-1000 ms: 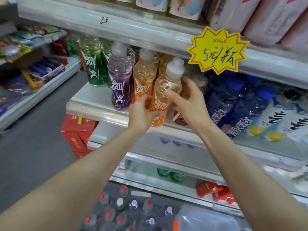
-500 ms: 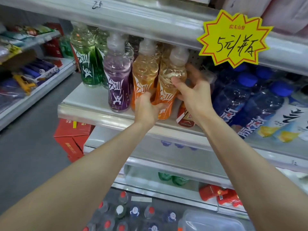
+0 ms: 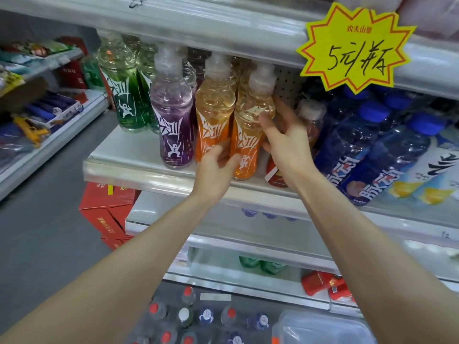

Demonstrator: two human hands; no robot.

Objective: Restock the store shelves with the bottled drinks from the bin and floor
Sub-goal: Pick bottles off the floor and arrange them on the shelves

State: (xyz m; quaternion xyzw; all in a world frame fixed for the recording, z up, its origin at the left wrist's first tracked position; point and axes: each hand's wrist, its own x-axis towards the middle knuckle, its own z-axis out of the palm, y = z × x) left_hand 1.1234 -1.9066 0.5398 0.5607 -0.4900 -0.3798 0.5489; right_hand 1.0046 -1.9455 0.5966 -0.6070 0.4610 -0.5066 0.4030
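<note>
An orange drink bottle [image 3: 250,125] with a white cap stands upright on the shelf [image 3: 139,167], beside another orange bottle [image 3: 213,112]. My left hand [image 3: 216,170] grips its lower part from the front. My right hand [image 3: 285,142] holds its right side, thumb on the shoulder. Left of these stand a purple bottle [image 3: 173,120] and green bottles [image 3: 121,90]. A small peach-coloured bottle [image 3: 311,120] stands behind my right hand.
Blue-capped bottles [image 3: 360,145] lie tilted at the right. A yellow star price tag [image 3: 357,48] hangs from the upper shelf edge. Several capped bottles [image 3: 193,316] stand on the floor below, next to a clear plastic bin [image 3: 320,328]. Red boxes [image 3: 106,212] sit at the shelf's left end.
Both hands have pushed the orange bottle up and back from a forward tilt over the shelf edge until it stands upright next to the other orange bottle.
</note>
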